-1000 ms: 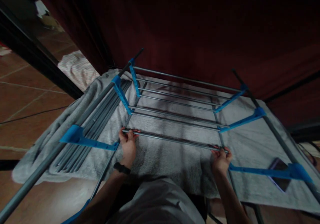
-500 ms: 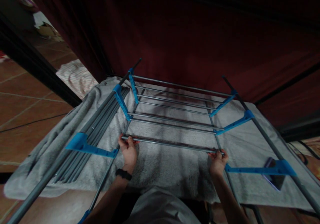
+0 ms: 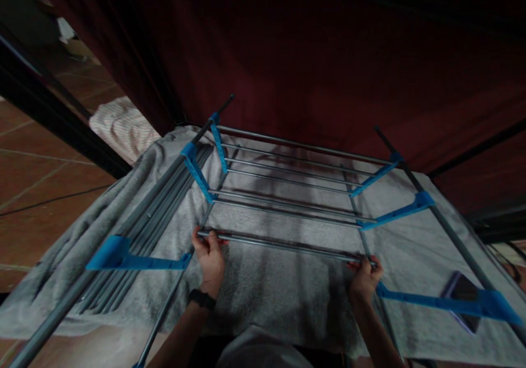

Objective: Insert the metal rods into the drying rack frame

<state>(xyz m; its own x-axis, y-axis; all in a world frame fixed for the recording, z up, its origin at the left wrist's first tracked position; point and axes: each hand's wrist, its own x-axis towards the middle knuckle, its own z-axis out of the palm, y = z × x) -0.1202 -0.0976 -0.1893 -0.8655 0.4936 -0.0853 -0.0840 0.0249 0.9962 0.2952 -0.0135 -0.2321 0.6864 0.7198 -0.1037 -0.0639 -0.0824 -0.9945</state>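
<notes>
Between my two hands a thin grey metal rod (image 3: 279, 245) lies crosswise. My left hand (image 3: 210, 258), with a dark band at the wrist, is closed around its left end. At the other end, my right hand (image 3: 365, 279) grips the rod with fingers curled. Around it stands a rack frame of grey tubes with blue plastic brackets, such as the near left bracket (image 3: 137, 260) and the near right bracket (image 3: 447, 303). Farther off, several crossbars (image 3: 287, 181) span the brackets on the two sides.
A bundle of loose grey tubes (image 3: 152, 231) lies on the grey blanket (image 3: 263, 280), left of the frame. A phone (image 3: 464, 294) rests partly behind the near right bracket. Dark red cloth (image 3: 287, 72) hangs at the back. A striped cloth (image 3: 121, 126) lies at left.
Both hands still hold the rod. The view has shifted slightly, so the frame's right side and my right hand appear a little lower and farther right.
</notes>
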